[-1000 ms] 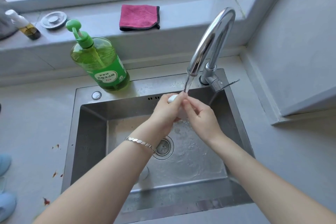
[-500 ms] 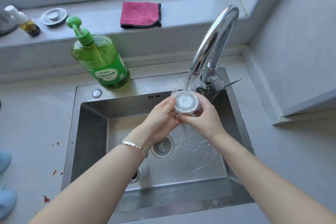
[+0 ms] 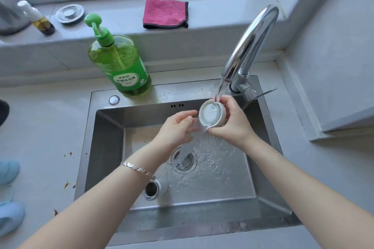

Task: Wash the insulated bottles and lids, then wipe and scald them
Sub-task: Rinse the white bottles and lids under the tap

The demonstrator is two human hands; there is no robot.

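White bottle lid (image 3: 211, 114): hollow side up under the running faucet (image 3: 250, 46), above the steel sink (image 3: 105, 147). Right hand (image 3: 232, 121): fingers curled round the lid's far side, gripping it. Left hand (image 3: 178, 127): loosely cupped, half open, beside the lid in the runoff, holding nothing. Insulated bottle (image 3: 154, 189): lying in the basin, mouth visible. Green dish-soap bottle (image 3: 121, 62): on the sink's rear ledge.

Bright window daylight, wide-angle edge distortion

right hand (image 3: 232, 121) gripping, left hand (image 3: 178, 125) cupped
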